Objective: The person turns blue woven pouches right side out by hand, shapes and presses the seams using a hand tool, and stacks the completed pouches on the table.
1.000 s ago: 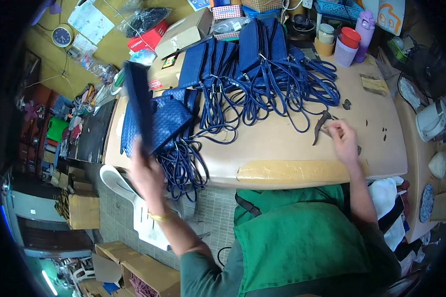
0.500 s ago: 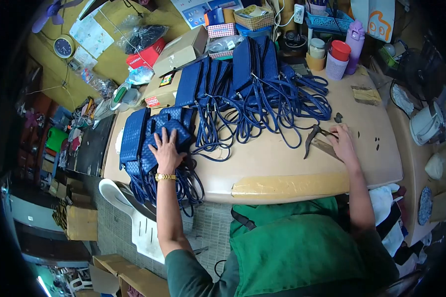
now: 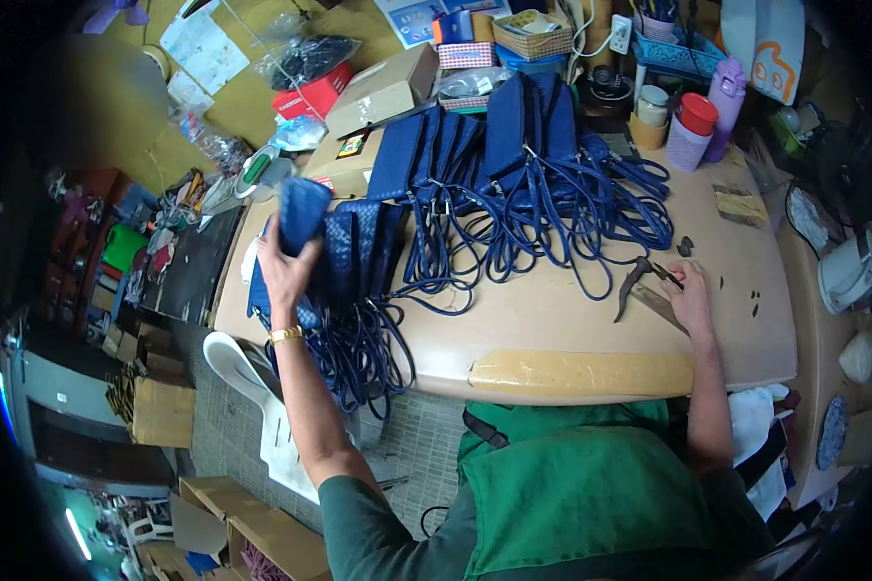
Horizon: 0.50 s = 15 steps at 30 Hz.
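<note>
My left hand (image 3: 286, 271) is closed around a dark blue woven wristlet pouch (image 3: 303, 213), raised and slightly blurred, above the left pile. Under it stand more blue pouches (image 3: 354, 247), their straps (image 3: 349, 363) hanging over the table's front edge. On the right, my right hand (image 3: 690, 302) is closed on a small dark tool (image 3: 667, 275); its kind I cannot make out. Beside those fingers lies a hammer with a dark curved head (image 3: 631, 289) and a wooden handle (image 3: 661, 308).
A larger row of blue pouches (image 3: 523, 131) with tangled straps (image 3: 543, 218) fills the table's back middle. Behind are cardboard boxes (image 3: 383, 87), a lilac cup (image 3: 688, 145) and a purple bottle (image 3: 726, 107). A white plastic chair (image 3: 276, 441) stands below the table's left side.
My left hand has gone from lying spread on the pouch pile to lifting one pouch up and left. My right hand stays by the hammer. The whole view has shifted slightly.
</note>
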Each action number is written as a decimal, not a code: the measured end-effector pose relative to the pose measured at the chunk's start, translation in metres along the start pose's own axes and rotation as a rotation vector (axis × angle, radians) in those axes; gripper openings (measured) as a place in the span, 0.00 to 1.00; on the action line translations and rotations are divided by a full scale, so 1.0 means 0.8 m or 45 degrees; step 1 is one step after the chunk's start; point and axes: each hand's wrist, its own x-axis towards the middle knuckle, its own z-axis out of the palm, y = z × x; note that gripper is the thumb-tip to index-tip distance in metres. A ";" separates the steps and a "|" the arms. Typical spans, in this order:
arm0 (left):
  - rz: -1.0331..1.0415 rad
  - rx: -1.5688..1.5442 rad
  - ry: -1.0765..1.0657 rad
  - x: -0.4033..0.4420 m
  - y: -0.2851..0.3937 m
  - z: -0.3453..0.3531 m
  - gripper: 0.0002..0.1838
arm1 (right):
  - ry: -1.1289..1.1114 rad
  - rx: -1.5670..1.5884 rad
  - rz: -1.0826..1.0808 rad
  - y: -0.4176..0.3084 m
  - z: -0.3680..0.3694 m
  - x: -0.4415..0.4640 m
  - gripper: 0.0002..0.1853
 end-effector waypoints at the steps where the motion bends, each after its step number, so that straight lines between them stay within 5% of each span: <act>1: -0.052 -0.268 0.070 0.009 0.005 -0.009 0.41 | -0.018 0.016 0.023 -0.001 0.000 0.001 0.16; 4: -0.134 -0.738 0.243 0.038 0.011 -0.051 0.39 | -0.007 0.036 -0.003 -0.004 -0.001 0.000 0.15; 7: -0.349 -1.330 0.307 0.069 -0.003 -0.088 0.25 | -0.008 0.012 -0.014 -0.002 0.000 0.001 0.15; 10: -0.337 -1.410 0.532 0.078 0.043 -0.130 0.23 | -0.009 -0.014 -0.028 -0.001 0.000 0.002 0.15; 13: -0.286 -1.089 0.487 0.084 0.055 -0.184 0.25 | -0.020 0.060 -0.022 0.009 0.005 0.003 0.15; 15: -0.096 -0.450 0.453 0.099 0.056 -0.216 0.33 | -0.023 0.052 -0.016 0.007 0.004 0.004 0.15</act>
